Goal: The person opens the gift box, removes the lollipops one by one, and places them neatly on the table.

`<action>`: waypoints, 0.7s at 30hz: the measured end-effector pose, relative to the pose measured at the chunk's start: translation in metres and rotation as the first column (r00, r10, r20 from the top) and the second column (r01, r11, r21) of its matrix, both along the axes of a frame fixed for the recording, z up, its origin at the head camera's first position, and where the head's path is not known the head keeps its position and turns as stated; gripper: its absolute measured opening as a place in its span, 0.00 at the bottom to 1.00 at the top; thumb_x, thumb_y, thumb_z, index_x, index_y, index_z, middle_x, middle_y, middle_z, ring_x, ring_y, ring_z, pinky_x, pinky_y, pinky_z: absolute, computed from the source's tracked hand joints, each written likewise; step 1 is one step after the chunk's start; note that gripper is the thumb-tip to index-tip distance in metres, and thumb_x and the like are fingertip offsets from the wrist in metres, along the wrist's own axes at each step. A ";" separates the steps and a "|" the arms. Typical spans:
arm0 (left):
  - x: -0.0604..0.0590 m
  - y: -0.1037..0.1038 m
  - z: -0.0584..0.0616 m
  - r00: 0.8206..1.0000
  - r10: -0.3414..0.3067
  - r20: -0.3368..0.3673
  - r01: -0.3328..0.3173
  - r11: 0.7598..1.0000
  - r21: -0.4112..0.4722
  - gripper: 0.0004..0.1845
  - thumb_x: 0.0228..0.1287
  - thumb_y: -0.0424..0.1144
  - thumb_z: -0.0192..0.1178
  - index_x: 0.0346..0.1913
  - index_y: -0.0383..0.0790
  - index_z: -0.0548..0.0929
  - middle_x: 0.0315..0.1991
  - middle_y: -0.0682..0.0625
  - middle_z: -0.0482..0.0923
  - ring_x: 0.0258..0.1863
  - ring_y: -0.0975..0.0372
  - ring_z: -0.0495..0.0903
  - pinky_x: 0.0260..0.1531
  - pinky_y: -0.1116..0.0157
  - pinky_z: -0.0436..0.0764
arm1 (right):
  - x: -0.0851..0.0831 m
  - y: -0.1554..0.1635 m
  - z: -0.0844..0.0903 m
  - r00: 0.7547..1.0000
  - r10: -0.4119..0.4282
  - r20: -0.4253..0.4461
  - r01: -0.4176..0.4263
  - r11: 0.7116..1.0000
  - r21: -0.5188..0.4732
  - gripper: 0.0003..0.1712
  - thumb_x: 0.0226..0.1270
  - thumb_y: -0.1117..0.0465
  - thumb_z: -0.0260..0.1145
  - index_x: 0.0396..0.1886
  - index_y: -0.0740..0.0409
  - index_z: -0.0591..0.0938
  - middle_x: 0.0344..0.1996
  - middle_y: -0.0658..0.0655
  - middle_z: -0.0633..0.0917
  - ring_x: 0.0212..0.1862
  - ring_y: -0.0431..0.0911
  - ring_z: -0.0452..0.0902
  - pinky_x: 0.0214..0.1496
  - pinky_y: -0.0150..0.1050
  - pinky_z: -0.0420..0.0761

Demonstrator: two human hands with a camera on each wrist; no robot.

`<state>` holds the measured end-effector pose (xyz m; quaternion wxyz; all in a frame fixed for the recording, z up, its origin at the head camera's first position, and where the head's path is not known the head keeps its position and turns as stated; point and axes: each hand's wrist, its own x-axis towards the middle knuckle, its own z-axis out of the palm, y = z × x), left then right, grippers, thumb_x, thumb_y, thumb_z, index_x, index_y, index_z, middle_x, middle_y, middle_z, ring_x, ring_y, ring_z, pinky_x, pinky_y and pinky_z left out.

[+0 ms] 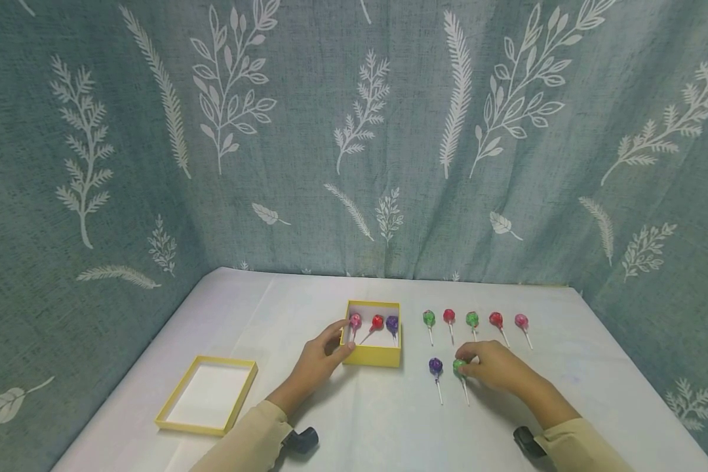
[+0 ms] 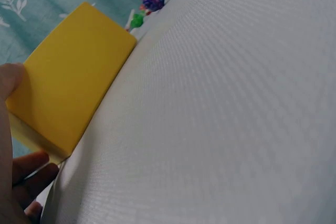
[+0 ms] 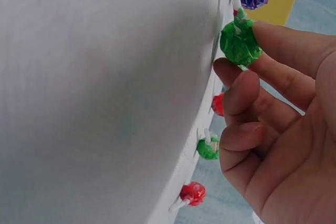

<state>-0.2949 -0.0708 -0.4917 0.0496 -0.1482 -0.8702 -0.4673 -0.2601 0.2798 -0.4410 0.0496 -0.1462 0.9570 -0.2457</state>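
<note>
A small yellow box (image 1: 373, 354) stands mid-table with a pink, a red and a purple lollipop (image 1: 392, 323) inside. My left hand (image 1: 320, 357) grips its left wall, thumb on the rim; the left wrist view shows the box (image 2: 68, 82) against my thumb. My right hand (image 1: 491, 366) pinches the head of a green lollipop (image 1: 459, 367) lying on the table; the right wrist view shows that green lollipop (image 3: 240, 43) between fingertips. A purple lollipop (image 1: 436, 366) lies just left of it. Behind them lies a row of several lollipops (image 1: 472, 319), green, red and pink.
The box's yellow lid (image 1: 208, 394) lies upturned at the front left of the white table (image 1: 596, 367). A teal leaf-patterned curtain (image 1: 354, 131) closes in the back and both sides.
</note>
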 end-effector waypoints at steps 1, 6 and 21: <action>0.000 0.000 0.000 1.000 -0.001 -0.001 0.001 1.000 0.000 0.28 0.57 0.54 0.56 0.62 0.59 0.65 0.58 0.52 0.68 0.55 0.57 0.70 0.52 0.54 0.68 | 0.000 0.000 0.000 1.000 0.000 0.006 0.000 1.000 -0.002 0.10 0.54 0.55 0.66 0.37 0.48 0.80 0.32 0.44 0.81 0.39 0.44 0.76 0.38 0.42 0.76; -0.001 0.000 0.000 1.000 0.002 0.000 -0.002 1.000 -0.003 0.28 0.57 0.54 0.56 0.62 0.59 0.65 0.58 0.53 0.68 0.55 0.57 0.69 0.53 0.54 0.67 | 0.000 0.000 0.000 1.000 -0.002 0.014 0.002 1.000 -0.002 0.10 0.54 0.55 0.66 0.37 0.48 0.80 0.32 0.44 0.81 0.39 0.44 0.75 0.38 0.42 0.75; 0.000 0.000 0.000 1.000 0.009 0.008 -0.009 1.000 -0.007 0.28 0.57 0.55 0.56 0.62 0.60 0.65 0.57 0.53 0.69 0.55 0.57 0.69 0.54 0.52 0.66 | 0.001 -0.001 0.002 1.000 -0.017 0.018 0.017 1.000 -0.001 0.13 0.50 0.58 0.68 0.37 0.49 0.81 0.32 0.44 0.80 0.39 0.43 0.75 0.39 0.44 0.75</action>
